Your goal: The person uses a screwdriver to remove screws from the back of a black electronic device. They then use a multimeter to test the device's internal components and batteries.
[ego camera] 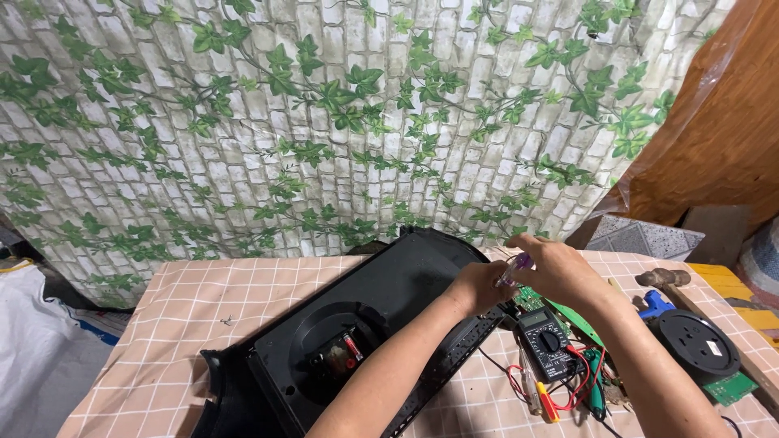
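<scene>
A makeshift home repair corner is showing here: a multimeter (pixel 544 342) and test leads (pixel 568 388) are lying just below the hands, a circuit board (pixel 730 388) and hammer (pixel 664 278) sitting to their right on a checked tablecloth (pixel 203 316).

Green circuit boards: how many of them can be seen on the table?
2. One green circuit board lies just under the hands, above the multimeter. A smaller one lies at the table's right edge, beside the round black part. Others may be hidden under the arms.
</scene>
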